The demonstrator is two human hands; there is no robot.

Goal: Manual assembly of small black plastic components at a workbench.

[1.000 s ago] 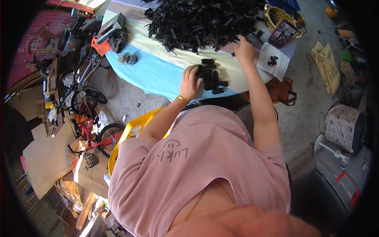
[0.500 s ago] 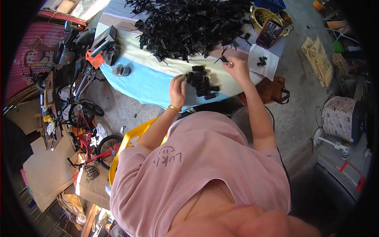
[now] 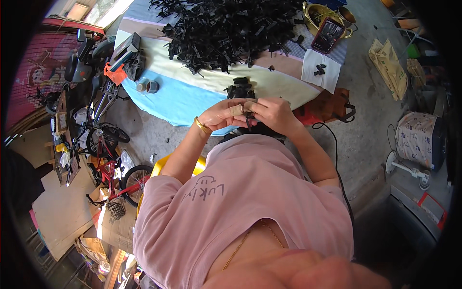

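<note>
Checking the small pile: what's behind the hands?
Beyond the left hand and right hand, a small pile of black pieces shows on the striped cloth; the larger heap lies farther back. The hands hide how far the small pile extends.

Extends ahead of the fingers (image 3: 256,108) as a cloth-covered table (image 3: 168,108), striped in light blue, cream and brown. Carries, just beyond the fingers, a small cluster of black pieces (image 3: 240,89), partly hidden behind them. Bears a large tangled heap of black parts (image 3: 226,33) farther ahead, plus a lone black piece (image 3: 271,68) ahead and slightly right. Holds, right of the fingers, a white sheet (image 3: 329,83), with a phone (image 3: 328,36) and a gold-coloured pot (image 3: 313,15) beyond. Supports small jars (image 3: 152,87) well left of the fingers, a box (image 3: 128,47) farther off.
</note>
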